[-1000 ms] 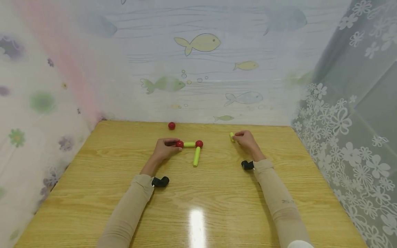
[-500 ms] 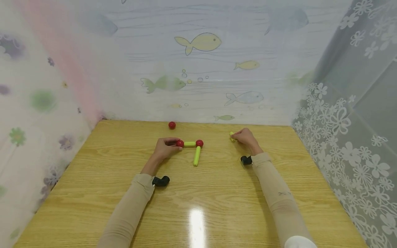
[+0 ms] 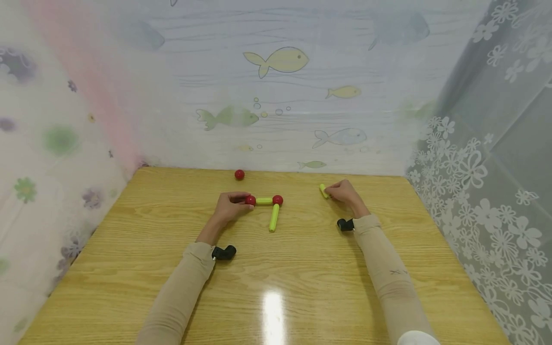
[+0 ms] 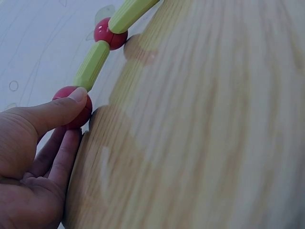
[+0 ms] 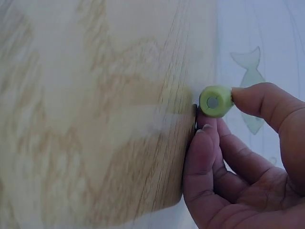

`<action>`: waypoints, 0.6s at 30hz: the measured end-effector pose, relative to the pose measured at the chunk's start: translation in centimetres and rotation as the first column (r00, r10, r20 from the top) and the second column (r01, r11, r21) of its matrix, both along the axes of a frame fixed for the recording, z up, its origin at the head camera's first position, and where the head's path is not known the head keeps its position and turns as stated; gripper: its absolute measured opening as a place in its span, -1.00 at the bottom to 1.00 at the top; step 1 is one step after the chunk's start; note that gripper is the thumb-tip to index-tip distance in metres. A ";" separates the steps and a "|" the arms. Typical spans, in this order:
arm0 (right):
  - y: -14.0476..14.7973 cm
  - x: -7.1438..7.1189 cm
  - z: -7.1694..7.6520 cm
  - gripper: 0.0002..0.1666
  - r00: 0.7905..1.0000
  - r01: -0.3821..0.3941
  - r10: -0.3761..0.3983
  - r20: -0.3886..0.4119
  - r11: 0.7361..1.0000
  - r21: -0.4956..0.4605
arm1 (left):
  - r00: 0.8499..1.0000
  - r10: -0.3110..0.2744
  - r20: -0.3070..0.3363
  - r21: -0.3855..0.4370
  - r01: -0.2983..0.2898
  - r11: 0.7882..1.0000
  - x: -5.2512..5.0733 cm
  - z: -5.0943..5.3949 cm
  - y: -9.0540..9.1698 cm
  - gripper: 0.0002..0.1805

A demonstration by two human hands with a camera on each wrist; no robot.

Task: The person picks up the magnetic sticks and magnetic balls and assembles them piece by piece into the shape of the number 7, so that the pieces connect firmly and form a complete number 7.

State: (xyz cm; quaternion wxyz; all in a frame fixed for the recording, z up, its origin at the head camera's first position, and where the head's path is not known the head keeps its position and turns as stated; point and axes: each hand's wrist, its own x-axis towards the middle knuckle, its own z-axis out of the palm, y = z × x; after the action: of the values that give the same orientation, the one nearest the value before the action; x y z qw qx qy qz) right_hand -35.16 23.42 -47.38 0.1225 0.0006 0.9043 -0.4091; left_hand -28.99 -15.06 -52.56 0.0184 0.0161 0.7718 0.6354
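Note:
My left hand (image 3: 230, 208) pinches a red ball (image 3: 251, 200) between thumb and fingers; the left wrist view shows the thumb on the ball (image 4: 72, 107). A yellow-green rod (image 3: 264, 201) runs from that ball to a second red ball (image 3: 278, 200). From the second ball another yellow-green rod (image 3: 273, 218) points toward the near edge. Further right, my right hand (image 3: 345, 192) pinches a separate yellow-green rod (image 3: 323, 191). In the right wrist view the end of this rod (image 5: 215, 101) faces the camera, with the thumb on one side and fingers below.
A loose red ball (image 3: 239, 175) lies near the back edge of the wooden table (image 3: 276, 263). Patterned curtains (image 3: 276, 96) with fish and flowers stand behind and on both sides. A black wrist camera sits on each sleeve.
The right hand has shifted slightly at the rod, its wrist first moving left and then back right. The left hand still pinches the same ball, and the joined pieces look unmoved.

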 end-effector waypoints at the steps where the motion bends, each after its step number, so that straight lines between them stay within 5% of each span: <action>1: 0.0 0.0 0.0 -0.51 1.000 -0.003 0.003 0.003 1.000 -0.008 | 1.000 0.001 0.000 0.001 -0.001 1.000 0.0 0.0 0.0 -0.48; 18: 0.2 0.1 -0.1 -0.56 1.000 0.004 -0.004 -0.008 0.997 -0.078 | 1.000 -0.005 0.002 -0.004 0.005 1.000 -0.2 -0.1 -0.2 -0.48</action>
State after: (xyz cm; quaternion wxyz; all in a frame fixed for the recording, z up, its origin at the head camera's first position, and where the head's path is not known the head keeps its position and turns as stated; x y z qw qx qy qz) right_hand -35.01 23.58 -47.48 0.1181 -0.0039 0.8880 -0.4444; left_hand -29.21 -15.27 -52.63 0.0209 0.0175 0.7729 0.6339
